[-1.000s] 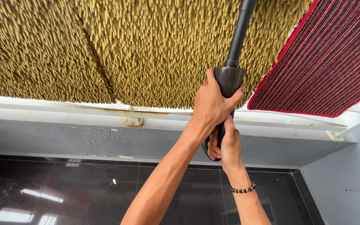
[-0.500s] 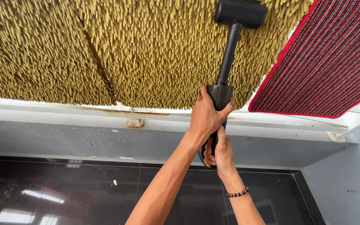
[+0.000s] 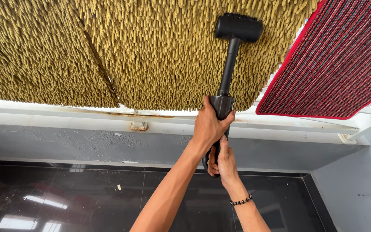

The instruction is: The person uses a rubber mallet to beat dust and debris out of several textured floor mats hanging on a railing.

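A black long-necked cleaning tool (image 3: 227, 68) points up at a yellow shaggy mat (image 3: 151, 51) that hangs over a white ledge. Its wide black head (image 3: 238, 27) rests against the mat's pile near the top. My left hand (image 3: 209, 124) is wrapped around the thick upper part of the handle. Just below it, my right hand (image 3: 222, 161), with a dark bead bracelet (image 3: 240, 200) on the wrist, grips the lower end of the handle. Both arms reach up from the bottom middle.
A red striped mat (image 3: 336, 64) hangs to the right of the yellow one. Below them run a white ledge (image 3: 86, 115) with a rusty bracket (image 3: 138, 126), a grey wall band (image 3: 86, 144) and glossy black floor tiles (image 3: 65, 197). A grey wall (image 3: 357, 189) closes the right side.
The tool has slid down the yellow mat toward me; its head, out of view a second ago, now shows. Both hands moved down and slightly left, still gripping the handle.
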